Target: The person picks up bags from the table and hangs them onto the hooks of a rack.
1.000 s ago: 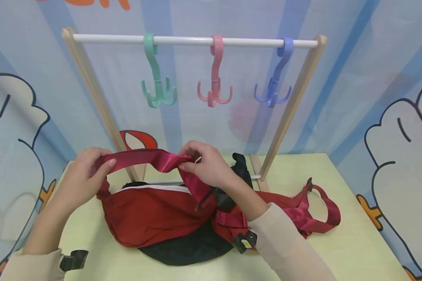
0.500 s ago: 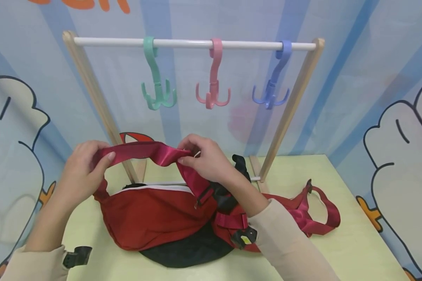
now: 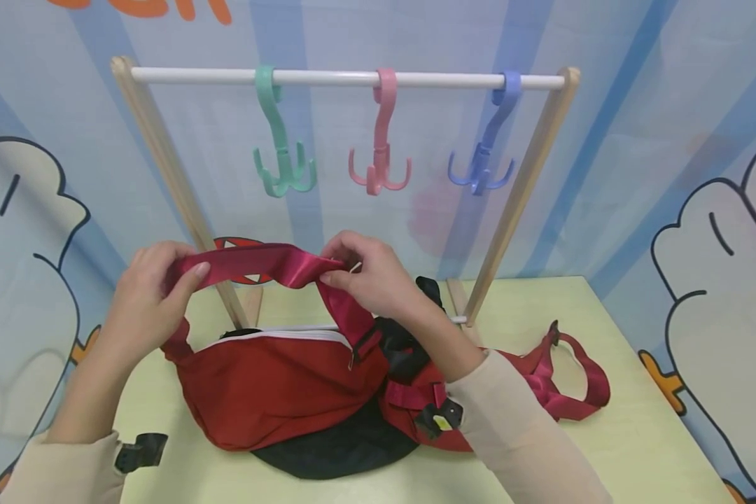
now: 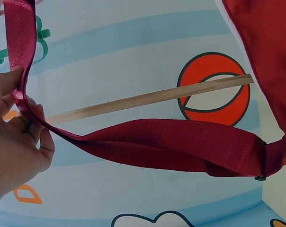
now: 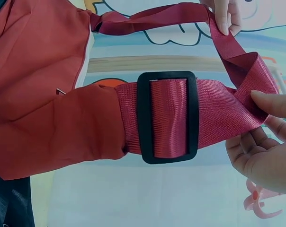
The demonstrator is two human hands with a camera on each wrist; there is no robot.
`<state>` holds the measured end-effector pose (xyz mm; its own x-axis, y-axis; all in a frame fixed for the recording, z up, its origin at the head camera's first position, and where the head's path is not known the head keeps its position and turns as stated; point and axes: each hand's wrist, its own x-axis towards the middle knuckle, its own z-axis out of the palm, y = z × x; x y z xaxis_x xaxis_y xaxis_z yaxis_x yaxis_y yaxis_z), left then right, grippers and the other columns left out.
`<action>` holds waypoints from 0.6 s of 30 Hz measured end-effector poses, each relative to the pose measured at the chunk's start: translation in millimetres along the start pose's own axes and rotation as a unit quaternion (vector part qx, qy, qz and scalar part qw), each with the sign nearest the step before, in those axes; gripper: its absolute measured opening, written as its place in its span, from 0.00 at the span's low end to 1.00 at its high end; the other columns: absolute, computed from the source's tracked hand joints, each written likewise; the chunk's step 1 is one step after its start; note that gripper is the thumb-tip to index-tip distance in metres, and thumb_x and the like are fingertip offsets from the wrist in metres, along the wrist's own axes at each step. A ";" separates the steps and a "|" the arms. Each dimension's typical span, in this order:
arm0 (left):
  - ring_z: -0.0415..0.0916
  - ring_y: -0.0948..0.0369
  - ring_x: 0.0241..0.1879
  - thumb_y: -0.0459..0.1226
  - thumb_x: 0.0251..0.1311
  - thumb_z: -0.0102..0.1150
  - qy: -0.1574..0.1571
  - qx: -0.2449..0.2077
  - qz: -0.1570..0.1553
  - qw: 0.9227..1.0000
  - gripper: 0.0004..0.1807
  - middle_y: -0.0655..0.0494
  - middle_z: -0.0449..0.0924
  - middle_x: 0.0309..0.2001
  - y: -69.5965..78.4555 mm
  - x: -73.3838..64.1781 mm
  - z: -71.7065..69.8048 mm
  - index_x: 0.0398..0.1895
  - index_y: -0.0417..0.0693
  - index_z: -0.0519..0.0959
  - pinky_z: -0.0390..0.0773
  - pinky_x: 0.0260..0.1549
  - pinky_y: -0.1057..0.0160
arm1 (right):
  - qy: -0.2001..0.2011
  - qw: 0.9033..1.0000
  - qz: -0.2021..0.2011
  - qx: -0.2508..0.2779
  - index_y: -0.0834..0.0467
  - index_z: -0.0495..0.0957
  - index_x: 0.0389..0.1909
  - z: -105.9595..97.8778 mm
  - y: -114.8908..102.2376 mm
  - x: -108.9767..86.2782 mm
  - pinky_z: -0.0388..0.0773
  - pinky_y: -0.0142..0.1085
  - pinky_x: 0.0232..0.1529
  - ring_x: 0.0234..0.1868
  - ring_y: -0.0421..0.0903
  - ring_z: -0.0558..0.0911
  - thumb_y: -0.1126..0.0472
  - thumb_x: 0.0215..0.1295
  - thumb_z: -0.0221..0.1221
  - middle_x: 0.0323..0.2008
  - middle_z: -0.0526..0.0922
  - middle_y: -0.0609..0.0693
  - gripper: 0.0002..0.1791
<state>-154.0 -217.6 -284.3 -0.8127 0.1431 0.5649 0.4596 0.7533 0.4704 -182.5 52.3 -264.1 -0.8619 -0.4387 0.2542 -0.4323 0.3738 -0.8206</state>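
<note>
Compared with a second ago, the shiny crimson webbing strap (image 3: 246,264) arches higher above the red fabric bag (image 3: 277,395), whose body stays down on the pale yellow table (image 3: 642,364); apparently only slack is being taken up. The left hand (image 3: 143,301) pinches the strap over the bag's left end, the right hand (image 3: 378,280) over its right part.

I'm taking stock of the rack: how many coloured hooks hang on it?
3 on the white bar, in the head view: the green hook at left, the pink hook near the middle, the blue hook at right.
</note>
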 end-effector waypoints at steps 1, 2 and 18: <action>0.63 0.46 0.39 0.30 0.58 0.53 0.001 0.000 0.000 1.000 0.09 0.38 0.71 0.37 0.8 1.1 -0.3 0.39 0.31 0.72 0.59 0.34 0.52 | 0.001 1.000 0.001 0.001 0.59 0.76 0.37 -0.7 -0.5 0.3 0.74 0.34 0.31 0.32 0.44 0.76 0.68 0.56 0.60 0.30 0.79 0.49 0.07; 0.63 0.46 0.39 0.30 0.59 0.53 0.001 -0.001 0.000 1.000 0.08 0.38 0.71 0.37 1.5 2.0 -0.5 0.39 0.31 0.72 0.59 0.34 0.52 | 0.001 1.000 0.001 0.002 0.59 0.76 0.37 -1.2 -0.6 0.8 0.74 0.34 0.31 0.32 0.44 0.76 0.68 0.56 0.60 0.30 0.79 0.49 0.07; 0.61 0.48 0.36 0.30 0.60 0.52 0.016 0.000 -0.022 1.000 0.09 0.40 0.71 0.34 10.7 15.8 -4.9 0.39 0.31 0.72 0.57 0.32 0.54 | 0.025 1.000 0.001 -0.005 0.58 0.77 0.36 -8.4 -8.1 11.7 0.74 0.35 0.30 0.31 0.44 0.76 0.68 0.56 0.60 0.29 0.78 0.48 0.07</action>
<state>-160.2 -210.5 -267.1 -0.8202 0.0902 0.5648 0.4243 0.7582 0.4950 -191.3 50.9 -250.2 -0.8749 -0.3965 0.2782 -0.4331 0.3831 -0.8159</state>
